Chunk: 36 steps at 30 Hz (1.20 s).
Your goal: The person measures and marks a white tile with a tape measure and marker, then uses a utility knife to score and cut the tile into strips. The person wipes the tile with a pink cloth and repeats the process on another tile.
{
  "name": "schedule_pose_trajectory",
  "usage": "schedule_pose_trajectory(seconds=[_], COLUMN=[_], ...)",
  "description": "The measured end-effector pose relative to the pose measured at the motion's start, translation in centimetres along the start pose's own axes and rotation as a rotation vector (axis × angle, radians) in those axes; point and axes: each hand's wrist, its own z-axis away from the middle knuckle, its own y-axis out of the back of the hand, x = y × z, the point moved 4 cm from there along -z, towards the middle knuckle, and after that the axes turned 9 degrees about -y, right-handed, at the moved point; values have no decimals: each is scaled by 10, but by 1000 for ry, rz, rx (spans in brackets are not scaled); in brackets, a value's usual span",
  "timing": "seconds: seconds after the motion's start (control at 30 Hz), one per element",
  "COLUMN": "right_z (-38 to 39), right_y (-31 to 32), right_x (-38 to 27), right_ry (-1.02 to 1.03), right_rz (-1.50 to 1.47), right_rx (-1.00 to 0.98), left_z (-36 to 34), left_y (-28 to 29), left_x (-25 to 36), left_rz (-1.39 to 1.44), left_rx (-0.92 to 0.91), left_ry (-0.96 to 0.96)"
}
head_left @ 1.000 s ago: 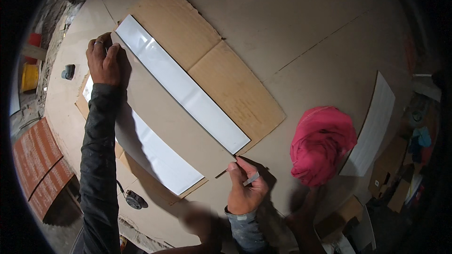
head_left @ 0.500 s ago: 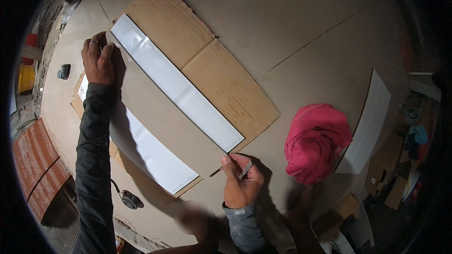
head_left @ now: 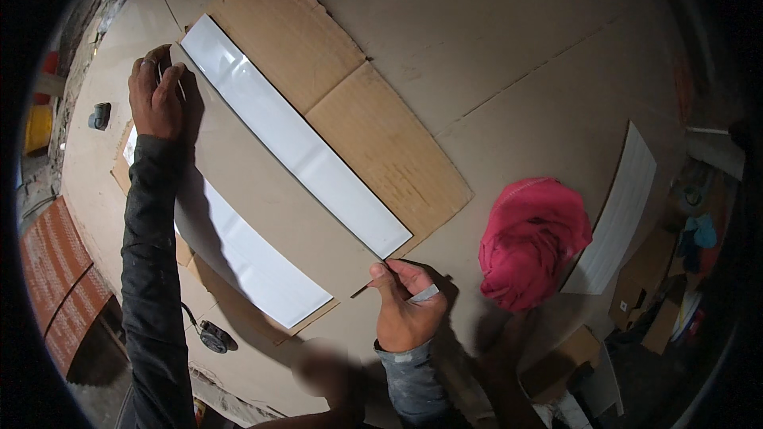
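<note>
My left hand [head_left: 156,95] has curled fingers on the upper end of a long beige strip [head_left: 282,218], which looks like tile. A glossy white strip [head_left: 294,135] on brown cardboard [head_left: 373,135] borders its right edge; a second white strip [head_left: 246,254] lies along its left. At the lower end, my right hand [head_left: 408,298] pinches near the beige strip’s corner, with a small flat pale metal piece [head_left: 423,294] between its fingers. A thin dark piece [head_left: 362,291] sticks out by the thumb; I cannot make out what it is.
Bunched pink cloth [head_left: 532,238] and a pale plank [head_left: 612,214] lie right. Dark elbow fitting [head_left: 99,116], corded black object [head_left: 216,337], red-brown sheets [head_left: 60,270], yellow container [head_left: 38,127] are left; cardboard boxes [head_left: 636,278] lower right. Someone’s bare limbs, partly blurred, show at bottom [head_left: 338,401].
The scene has shifted slightly left and up in the picture. Both hands stay at the beige strip’s ends; the small metal piece in my right hand has changed angle slightly.
</note>
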Motion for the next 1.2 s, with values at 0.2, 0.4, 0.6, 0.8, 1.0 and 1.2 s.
schedule_pose_trajectory(seconds=[0.2,0.4,0.6,0.8,1.0,1.2], right_z=[0,1,2,3,3,0], right_y=[-1,-1,-1,0,0,1], right_x=[0,-1,-2,-3,-4,-4], right_ry=[-6,-24,-24,-8,-16,-7], right_rz=[-4,7,30,22,7,40], right_rx=[-2,-9,-19,-36,-42,-40], left_z=[-5,-7,-2,-2,-3,-3], left_y=[0,1,-1,-3,-2,-3], left_x=[2,5,2,-2,2,1], left_rz=[-53,-50,-67,-66,-75,-68], left_rx=[-34,7,13,-10,-12,-16], left_ry=[-46,-76,-83,-85,-49,-42])
